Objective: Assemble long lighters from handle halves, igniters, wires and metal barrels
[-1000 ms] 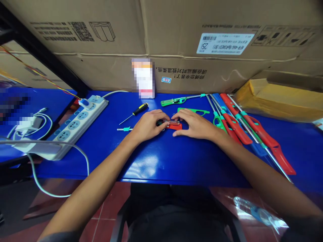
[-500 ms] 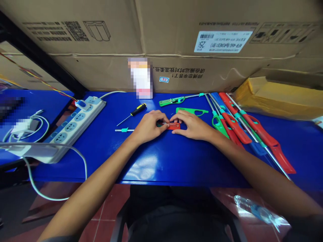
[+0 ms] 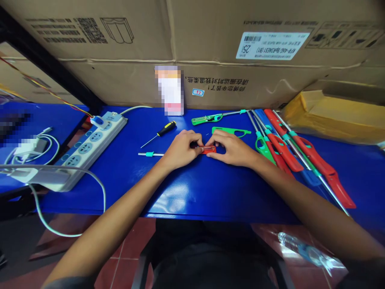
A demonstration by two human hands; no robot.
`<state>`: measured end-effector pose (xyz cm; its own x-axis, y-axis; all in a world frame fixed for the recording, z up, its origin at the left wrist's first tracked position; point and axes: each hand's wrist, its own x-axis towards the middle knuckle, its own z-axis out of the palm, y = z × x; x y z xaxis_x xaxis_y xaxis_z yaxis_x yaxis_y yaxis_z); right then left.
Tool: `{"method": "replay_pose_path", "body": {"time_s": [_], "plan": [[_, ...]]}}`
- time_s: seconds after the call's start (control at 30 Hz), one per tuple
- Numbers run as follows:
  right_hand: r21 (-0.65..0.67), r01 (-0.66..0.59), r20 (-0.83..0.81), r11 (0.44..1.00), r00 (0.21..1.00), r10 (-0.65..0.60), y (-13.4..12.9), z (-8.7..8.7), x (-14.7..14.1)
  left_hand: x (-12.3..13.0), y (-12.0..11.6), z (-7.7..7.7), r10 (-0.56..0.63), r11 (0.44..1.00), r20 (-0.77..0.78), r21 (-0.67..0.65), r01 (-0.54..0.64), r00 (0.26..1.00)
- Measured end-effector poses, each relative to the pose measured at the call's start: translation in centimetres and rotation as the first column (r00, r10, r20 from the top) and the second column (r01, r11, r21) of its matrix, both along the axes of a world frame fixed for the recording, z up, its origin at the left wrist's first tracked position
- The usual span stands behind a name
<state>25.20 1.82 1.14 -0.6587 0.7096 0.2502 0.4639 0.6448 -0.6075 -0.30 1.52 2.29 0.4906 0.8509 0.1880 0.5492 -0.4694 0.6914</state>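
Note:
Both hands meet at the middle of the blue table [image 3: 192, 188] over a red lighter body [image 3: 208, 149] lying flat. My left hand [image 3: 179, 149] pinches its left end, where a dark part and a thin metal tube show. My right hand [image 3: 233, 149] presses on its right part with fingertips. A thin metal rod with a teal collar [image 3: 150, 154] lies just left of my left hand. A green lighter shell [image 3: 231, 131] lies right behind my right hand.
A yellow-and-black screwdriver [image 3: 161, 132] and a green long lighter [image 3: 215, 118] lie farther back. Several red, green and blue long lighters [image 3: 288, 150] are piled at the right. A white power strip [image 3: 87, 148] with cables sits left. Cardboard boxes [image 3: 210, 52] wall the back.
The hands have stayed on the red lighter body, with the fingers drawn a little closer together over it. The view shifted slightly.

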Motion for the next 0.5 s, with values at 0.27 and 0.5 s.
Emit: {"method": "replay_pose_path", "body": {"time_s": [0.27, 0.5], "plan": [[0.016, 0.009, 0.049, 1.000, 0.999, -0.010, -0.3, 0.2, -0.1, -1.1, 0.1, 0.4, -0.072, 0.995, -0.097, 0.068, 0.078, 0.993], [0.043, -0.008, 0.098, 0.999, 0.995, 0.004, -0.5, 0.7, -0.1, -3.5, 0.5, 1.5, -0.068, 0.973, -0.071, 0.217, 0.082, 0.995]]}}
